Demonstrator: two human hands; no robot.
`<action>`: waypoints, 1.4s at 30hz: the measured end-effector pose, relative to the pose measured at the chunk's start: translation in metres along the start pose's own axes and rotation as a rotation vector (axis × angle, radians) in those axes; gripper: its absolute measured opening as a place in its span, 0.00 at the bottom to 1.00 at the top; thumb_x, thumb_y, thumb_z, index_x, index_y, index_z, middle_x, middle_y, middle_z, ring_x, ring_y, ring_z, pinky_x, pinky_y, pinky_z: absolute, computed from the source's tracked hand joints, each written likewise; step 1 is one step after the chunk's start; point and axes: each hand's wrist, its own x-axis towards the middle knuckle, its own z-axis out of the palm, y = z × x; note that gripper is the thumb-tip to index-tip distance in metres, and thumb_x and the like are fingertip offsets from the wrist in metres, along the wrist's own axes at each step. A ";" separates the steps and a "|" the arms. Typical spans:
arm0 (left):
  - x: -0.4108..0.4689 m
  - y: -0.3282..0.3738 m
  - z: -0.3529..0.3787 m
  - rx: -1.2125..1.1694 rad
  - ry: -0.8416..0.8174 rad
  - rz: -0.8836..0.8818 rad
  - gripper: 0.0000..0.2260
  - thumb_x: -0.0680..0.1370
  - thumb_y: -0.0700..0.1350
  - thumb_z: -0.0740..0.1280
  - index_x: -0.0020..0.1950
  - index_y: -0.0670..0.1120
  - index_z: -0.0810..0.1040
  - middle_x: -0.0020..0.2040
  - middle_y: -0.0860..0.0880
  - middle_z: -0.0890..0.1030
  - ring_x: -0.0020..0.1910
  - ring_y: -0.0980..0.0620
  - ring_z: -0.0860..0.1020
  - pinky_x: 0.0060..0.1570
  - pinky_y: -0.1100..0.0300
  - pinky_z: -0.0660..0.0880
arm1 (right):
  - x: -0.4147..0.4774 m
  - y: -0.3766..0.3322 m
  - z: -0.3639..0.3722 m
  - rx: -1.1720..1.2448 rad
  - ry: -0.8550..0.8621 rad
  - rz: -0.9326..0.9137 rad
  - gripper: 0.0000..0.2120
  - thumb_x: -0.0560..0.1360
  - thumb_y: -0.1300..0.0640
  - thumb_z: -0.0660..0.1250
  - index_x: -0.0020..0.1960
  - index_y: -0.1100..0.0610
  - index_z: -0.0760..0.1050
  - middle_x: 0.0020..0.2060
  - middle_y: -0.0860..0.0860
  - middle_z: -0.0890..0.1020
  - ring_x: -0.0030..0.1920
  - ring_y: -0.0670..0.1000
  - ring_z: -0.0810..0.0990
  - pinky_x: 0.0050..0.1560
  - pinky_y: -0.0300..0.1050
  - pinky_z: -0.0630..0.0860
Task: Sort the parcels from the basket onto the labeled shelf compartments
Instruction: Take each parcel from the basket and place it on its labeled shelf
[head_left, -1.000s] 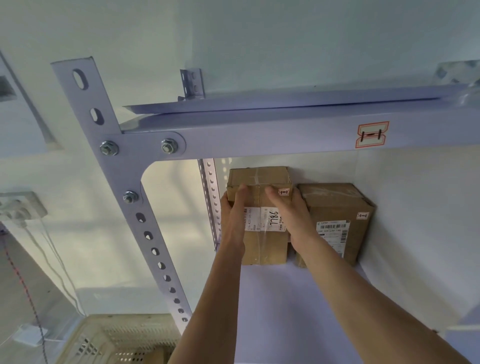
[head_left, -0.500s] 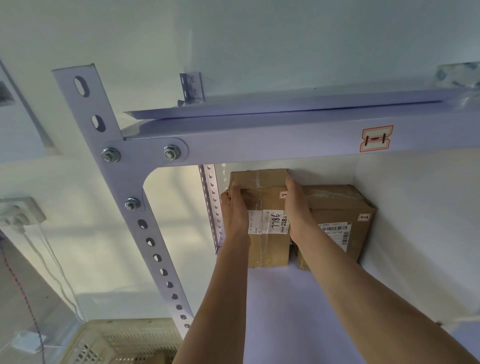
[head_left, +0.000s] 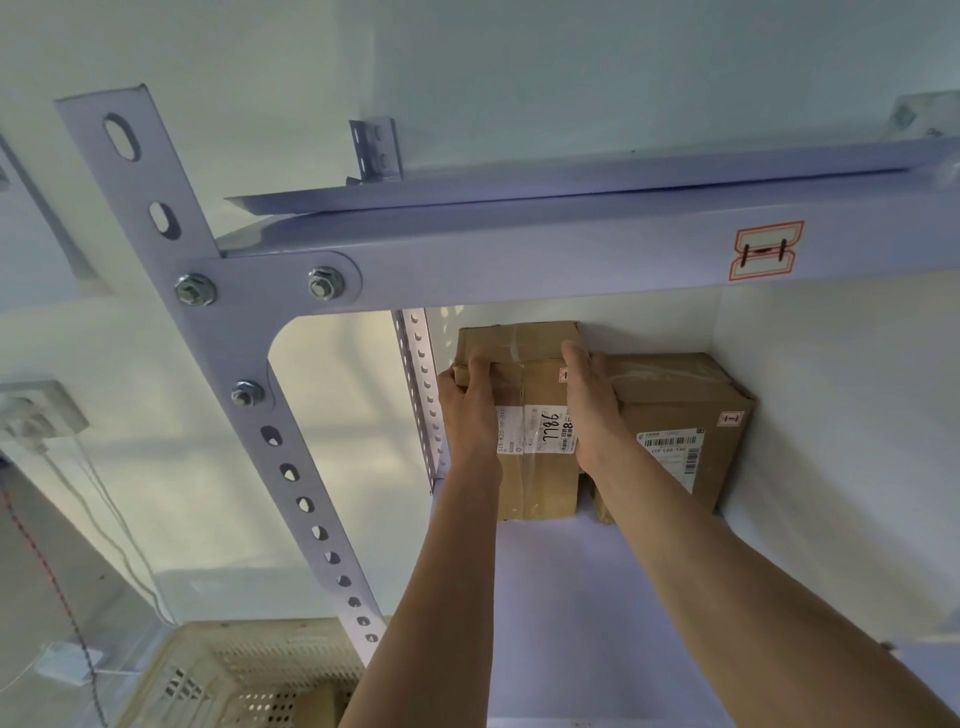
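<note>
Reaching arms: the left forearm (head_left: 431, 597) and right forearm (head_left: 727, 587) are extended up and forward into the shelf compartment.
Basket: a cream perforated plastic basket (head_left: 218, 670) is seen low at the left; a brown shape inside it cannot be made out.
Front post: a slotted steel upright (head_left: 291, 467) is bolted to the cross beam.
Shelf board: the pale board (head_left: 561, 597) is passed over by both arms.
Left hand: the left hand (head_left: 470, 410) is curled over the parcel's upper left corner and grips it.
Right hand: the right hand (head_left: 592, 405) is laid against the parcel's upper right edge, fingers extended rather than curled.
Held parcel: the taped cardboard parcel (head_left: 535, 467), whose white label is marked "7786", is stood upright on the board at the compartment's left.
Second parcel: a wider cardboard parcel (head_left: 685, 400) with a barcode label is set just beside it on the right.
Cross beam: a red-framed compartment sticker (head_left: 761, 250) is fixed to the beam (head_left: 519, 265) above.
</note>
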 end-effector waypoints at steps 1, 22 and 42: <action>0.000 0.000 0.000 -0.005 -0.007 0.008 0.18 0.79 0.64 0.67 0.61 0.54 0.73 0.53 0.48 0.81 0.50 0.46 0.81 0.45 0.52 0.76 | -0.001 0.000 0.000 0.006 -0.002 0.004 0.14 0.81 0.41 0.59 0.62 0.47 0.67 0.57 0.56 0.75 0.54 0.51 0.76 0.63 0.58 0.73; -0.018 -0.006 -0.012 0.014 -0.037 -0.004 0.64 0.52 0.86 0.67 0.84 0.59 0.57 0.78 0.51 0.71 0.77 0.42 0.71 0.76 0.36 0.67 | -0.036 -0.018 -0.002 -0.116 0.048 -0.155 0.34 0.84 0.33 0.52 0.81 0.54 0.62 0.68 0.48 0.74 0.66 0.47 0.71 0.67 0.48 0.66; -0.270 -0.013 -0.130 0.161 -0.261 -0.004 0.25 0.84 0.64 0.60 0.80 0.57 0.69 0.68 0.59 0.71 0.70 0.57 0.67 0.70 0.50 0.61 | -0.253 0.051 -0.027 -0.068 -0.153 -0.173 0.19 0.86 0.40 0.55 0.73 0.45 0.72 0.63 0.42 0.74 0.65 0.43 0.72 0.64 0.45 0.64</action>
